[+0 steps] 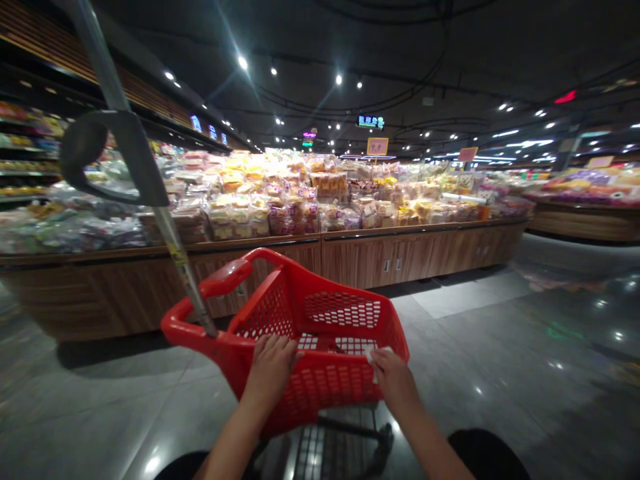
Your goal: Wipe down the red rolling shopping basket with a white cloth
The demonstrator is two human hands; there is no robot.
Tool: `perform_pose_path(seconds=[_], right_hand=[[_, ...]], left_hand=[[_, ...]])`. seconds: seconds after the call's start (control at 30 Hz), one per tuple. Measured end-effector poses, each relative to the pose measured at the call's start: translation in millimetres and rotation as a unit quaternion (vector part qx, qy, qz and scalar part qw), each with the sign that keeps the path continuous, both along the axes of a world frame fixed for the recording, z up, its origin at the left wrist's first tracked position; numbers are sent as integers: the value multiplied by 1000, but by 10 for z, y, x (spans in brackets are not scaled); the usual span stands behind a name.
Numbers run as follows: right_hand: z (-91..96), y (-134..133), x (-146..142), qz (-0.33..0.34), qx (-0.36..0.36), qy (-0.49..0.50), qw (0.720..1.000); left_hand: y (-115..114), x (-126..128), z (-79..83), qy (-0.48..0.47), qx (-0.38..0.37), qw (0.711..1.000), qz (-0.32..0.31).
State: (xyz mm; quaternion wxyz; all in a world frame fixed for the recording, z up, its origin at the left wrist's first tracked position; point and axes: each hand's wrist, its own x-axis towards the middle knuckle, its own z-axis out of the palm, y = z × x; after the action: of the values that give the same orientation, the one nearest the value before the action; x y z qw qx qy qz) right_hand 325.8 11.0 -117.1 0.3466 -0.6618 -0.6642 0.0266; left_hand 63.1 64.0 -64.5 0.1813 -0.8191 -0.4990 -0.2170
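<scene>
A red plastic shopping cart (345, 377) with perforated walls stands side-on before me. My left hand (273, 360) is closed over its near rim, close to the handle end. Farther right along the same rim, my right hand (395, 377) pinches a crumpled white tissue or cloth (371, 355), which touches the plastic. At the handle end, a metal pole (175, 250) with a dark looped grip (143, 160) rises from the cart at a tilt. Part of the cart's inside floor is hidden by the near wall.
Behind the cart runs a long wooden display counter (360, 257) piled with bagged baked goods (290, 200). A second display (590, 217) stands at the right. Stocked shelves (25, 157) line the left side. Shiny grey floor tiles (500, 353) extend to the right.
</scene>
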Motion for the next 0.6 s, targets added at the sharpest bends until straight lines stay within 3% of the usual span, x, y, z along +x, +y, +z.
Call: perform_pose_path(seconds=[0.17, 0.27, 0.47, 0.6], right_hand=[[108, 131, -428, 79, 22, 5, 997], [59, 80, -272, 77, 18, 12, 997], [-140, -116, 343, 0, 27, 40, 999], [-134, -90, 192, 5, 40, 45, 998]], left_hand=[[102, -94, 25, 6, -5, 1000, -10], [151, -164, 29, 7, -7, 1000, -12], [201, -240, 38, 12, -12, 1000, -23], [217, -255, 35, 10, -10, 1000, -24]])
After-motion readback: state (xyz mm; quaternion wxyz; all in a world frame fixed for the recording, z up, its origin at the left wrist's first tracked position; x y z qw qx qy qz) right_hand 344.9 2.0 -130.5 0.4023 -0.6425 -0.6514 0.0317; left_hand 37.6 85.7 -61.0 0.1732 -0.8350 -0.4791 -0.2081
